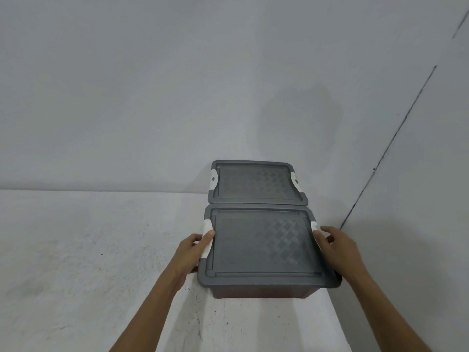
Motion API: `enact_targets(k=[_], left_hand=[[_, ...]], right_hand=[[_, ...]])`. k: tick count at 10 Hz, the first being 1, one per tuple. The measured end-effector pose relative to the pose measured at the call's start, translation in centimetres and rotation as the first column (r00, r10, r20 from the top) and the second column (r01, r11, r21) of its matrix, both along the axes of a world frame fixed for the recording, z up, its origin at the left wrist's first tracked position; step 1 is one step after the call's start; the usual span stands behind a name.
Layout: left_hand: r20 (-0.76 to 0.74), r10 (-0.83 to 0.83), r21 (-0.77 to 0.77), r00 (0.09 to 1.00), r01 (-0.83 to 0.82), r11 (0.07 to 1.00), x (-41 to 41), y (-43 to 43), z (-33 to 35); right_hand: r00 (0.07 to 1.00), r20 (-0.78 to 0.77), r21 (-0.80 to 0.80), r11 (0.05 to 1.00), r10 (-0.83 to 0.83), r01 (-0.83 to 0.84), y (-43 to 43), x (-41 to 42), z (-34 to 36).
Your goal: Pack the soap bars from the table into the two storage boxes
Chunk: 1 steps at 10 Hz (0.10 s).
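Forearms: ours come in bare from the near edge, one on each side of the near box, both angled toward it.
Left hand (194,252): we have it against the left side of the near storage box (264,250), thumb laid along the white left latch (206,240), fingers curled under the lid's rim and mostly hidden.
Right hand (335,246): we press it to the box's right side, thumb on the white right latch (315,231), fingers bent down the side wall.
Grip: both hands close on the near box from opposite sides, so it sits clamped between them; we cannot tell whether it is lifted or resting.
Near box lid: grey, closed, with a faint diamond pattern on its right half and a raised rim all round.
Near box body: dark wall showing below the lid's near edge, its foot at the white table (88,262).
Far storage box (256,182): same grey lid, closed, white clips at its left and right ends; it touches the far edge of the near box and stands against the wall (152,85).
Soap bars: we see none; both lids hide whatever is inside.
Table: speckled white, the boxes toward its far right part.
Wall: pale grey, with a thin dark seam running diagonally down on the right.
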<state>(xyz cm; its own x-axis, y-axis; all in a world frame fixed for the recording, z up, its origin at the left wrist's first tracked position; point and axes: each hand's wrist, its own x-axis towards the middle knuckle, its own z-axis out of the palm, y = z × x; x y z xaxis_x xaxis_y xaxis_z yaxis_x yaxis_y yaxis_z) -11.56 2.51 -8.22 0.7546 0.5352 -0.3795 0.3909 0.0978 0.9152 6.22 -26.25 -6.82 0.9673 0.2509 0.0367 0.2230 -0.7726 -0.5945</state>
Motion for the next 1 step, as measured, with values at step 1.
enact_targets(k=[1], left_hand=[[-0.009,-0.037,-0.031,0.999,0.036,0.999,-2.91,-0.61,-1.26]], right_hand=[[0.990,0.137,0.197,0.980,-0.014,-0.013,0.16,-1.46,2.87]])
